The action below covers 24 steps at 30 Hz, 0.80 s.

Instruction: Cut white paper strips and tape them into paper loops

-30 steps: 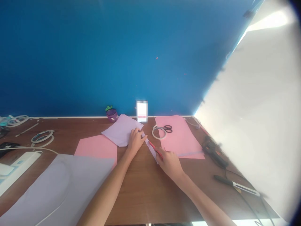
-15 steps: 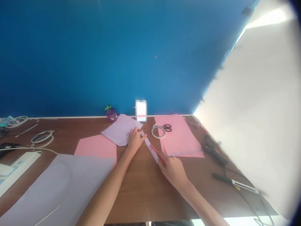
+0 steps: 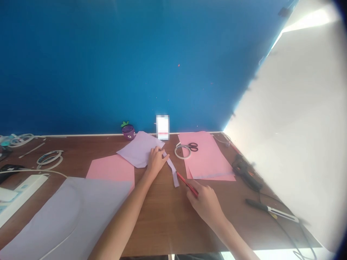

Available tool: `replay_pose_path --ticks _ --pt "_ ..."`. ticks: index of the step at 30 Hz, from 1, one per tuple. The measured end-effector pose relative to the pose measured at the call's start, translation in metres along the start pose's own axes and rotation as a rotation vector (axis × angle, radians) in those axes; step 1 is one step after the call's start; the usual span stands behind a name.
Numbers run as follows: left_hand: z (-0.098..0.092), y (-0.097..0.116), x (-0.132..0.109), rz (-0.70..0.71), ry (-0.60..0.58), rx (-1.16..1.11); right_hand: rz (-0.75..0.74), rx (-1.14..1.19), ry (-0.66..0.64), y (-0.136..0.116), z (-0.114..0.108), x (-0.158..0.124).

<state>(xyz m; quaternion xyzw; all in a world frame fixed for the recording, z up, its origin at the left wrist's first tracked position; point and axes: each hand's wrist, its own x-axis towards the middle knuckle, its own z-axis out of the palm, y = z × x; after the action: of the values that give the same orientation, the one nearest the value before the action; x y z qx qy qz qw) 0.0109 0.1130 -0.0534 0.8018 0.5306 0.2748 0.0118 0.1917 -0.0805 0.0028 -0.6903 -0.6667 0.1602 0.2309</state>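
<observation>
A narrow lilac paper strip point(image 3: 173, 172) slants over the brown table, bent partway along. My left hand point(image 3: 156, 159) is closed on its far end, thumb and fingertips together, beside a lilac sheet of paper point(image 3: 137, 148). In my right hand point(image 3: 204, 200) is a slim red pencil point(image 3: 184, 180), gripped in curled fingers. The pencil's tip meets the strip's right edge near the bend, while the strip's near end is free of the hand.
Black-handled scissors point(image 3: 193, 146) and a white ring point(image 3: 182, 152) lie on pink paper point(image 3: 208, 159). A glue gun point(image 3: 246, 173) and a cutter point(image 3: 273, 210) are on the right. A purple pot point(image 3: 128, 132) and a phone point(image 3: 163, 127) stand behind; a power strip point(image 3: 21, 195) sits left.
My right hand has moved right and toward me with the pencil, letting go of the strip's near end. The strip, straight before, now bends. My left hand stays in place.
</observation>
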Motion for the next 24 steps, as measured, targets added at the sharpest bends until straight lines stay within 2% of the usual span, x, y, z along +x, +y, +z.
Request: replay_pose_path --ticks 9,17,21,24 --pt "0.001 0.001 -0.002 0.0 0.005 -0.003 0.015 -0.039 0.008 -0.001 0.002 -0.006" --pt "-0.002 0.001 -0.004 0.02 -0.021 0.015 0.011 -0.121 0.055 0.006 -0.008 -0.01" --pt "-0.004 0.002 -0.005 0.06 -0.048 0.017 -0.006 -0.215 0.137 0.018 -0.011 0.007" --pt "-0.005 0.002 -0.005 0.094 -0.074 0.019 -0.098 -0.323 0.134 0.024 -0.01 0.032"
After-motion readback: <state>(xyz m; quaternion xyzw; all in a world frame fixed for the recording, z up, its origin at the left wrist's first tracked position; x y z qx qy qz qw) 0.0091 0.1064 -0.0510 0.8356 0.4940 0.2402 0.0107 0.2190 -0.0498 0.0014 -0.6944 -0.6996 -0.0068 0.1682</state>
